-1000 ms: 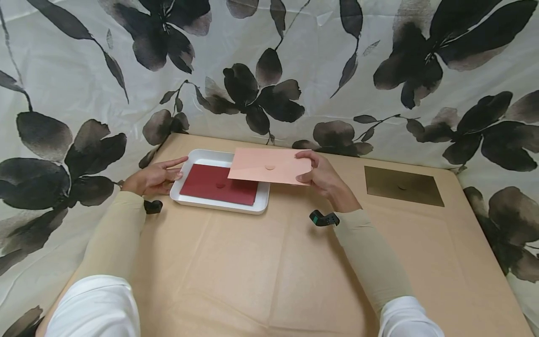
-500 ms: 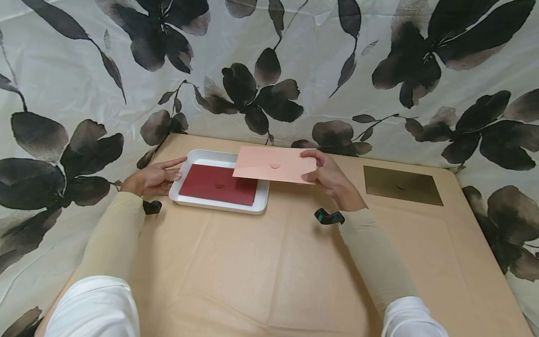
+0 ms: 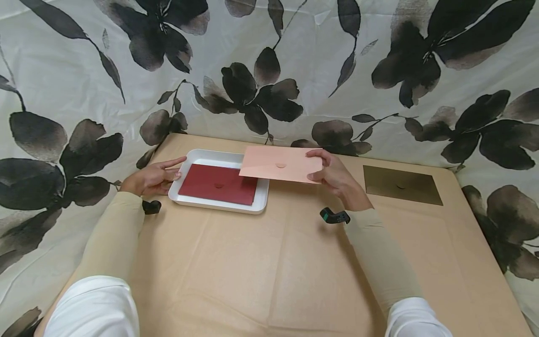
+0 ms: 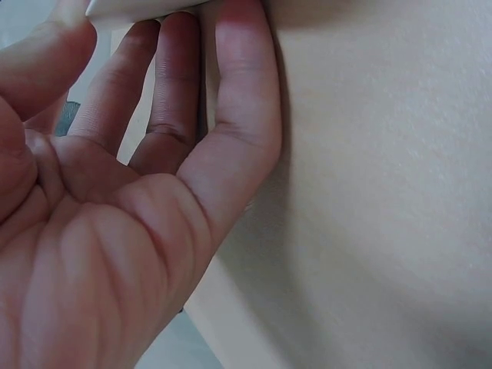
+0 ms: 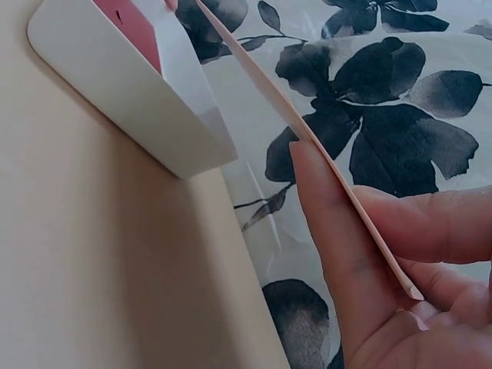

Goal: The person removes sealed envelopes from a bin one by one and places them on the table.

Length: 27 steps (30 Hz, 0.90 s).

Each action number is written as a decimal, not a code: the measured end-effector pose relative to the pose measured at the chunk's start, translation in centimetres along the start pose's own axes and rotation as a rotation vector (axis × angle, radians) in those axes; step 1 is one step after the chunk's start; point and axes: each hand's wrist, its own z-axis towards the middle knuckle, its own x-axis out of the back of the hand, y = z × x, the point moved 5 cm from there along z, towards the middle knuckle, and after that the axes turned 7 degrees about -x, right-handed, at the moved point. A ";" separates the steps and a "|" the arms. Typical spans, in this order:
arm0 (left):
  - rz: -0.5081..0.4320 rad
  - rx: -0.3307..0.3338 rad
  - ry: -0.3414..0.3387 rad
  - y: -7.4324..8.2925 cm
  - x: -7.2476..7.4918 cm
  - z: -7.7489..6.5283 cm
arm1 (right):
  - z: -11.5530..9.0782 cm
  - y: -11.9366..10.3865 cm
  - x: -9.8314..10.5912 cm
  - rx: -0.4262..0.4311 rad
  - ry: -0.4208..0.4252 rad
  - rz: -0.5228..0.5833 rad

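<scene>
A pale pink envelope [image 3: 275, 163] with a round flap mark is held up over the right end of the white tray [image 3: 219, 208]. My right hand [image 3: 332, 173] pinches its right end, thumb on the near face and fingers behind, as the right wrist view also shows the envelope [image 5: 338, 173] edge-on. A red envelope [image 3: 216, 183] lies in the tray, its upper right corner covered by the pink one. At the tray's left end, my left hand [image 3: 153, 179] holds the rim; in the left wrist view the thumb and fingertips meet the tray's edge [image 4: 138, 8].
A dark gold envelope [image 3: 403, 185] lies flat on the table at the back right. Tan covering spreads over the table [image 3: 236, 271]. Behind it hangs a white cloth [image 3: 320, 84] printed with dark flowers. Each wrist wears a small black device [image 3: 334, 216].
My right hand has moved slowly to the right with the pink envelope, uncovering more of the red envelope and tray. My left hand and the tray stay in place.
</scene>
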 end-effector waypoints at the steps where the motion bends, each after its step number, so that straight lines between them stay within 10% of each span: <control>1: -0.003 0.000 -0.003 0.0 0.0 0.0 | 0.0 0.0 0.2 -0.002 0.002 -0.003; 27: 0.018 0.010 -0.001 0.1 0.0 -0.1 | -0.6 0.4 3.6 -0.016 0.022 0.017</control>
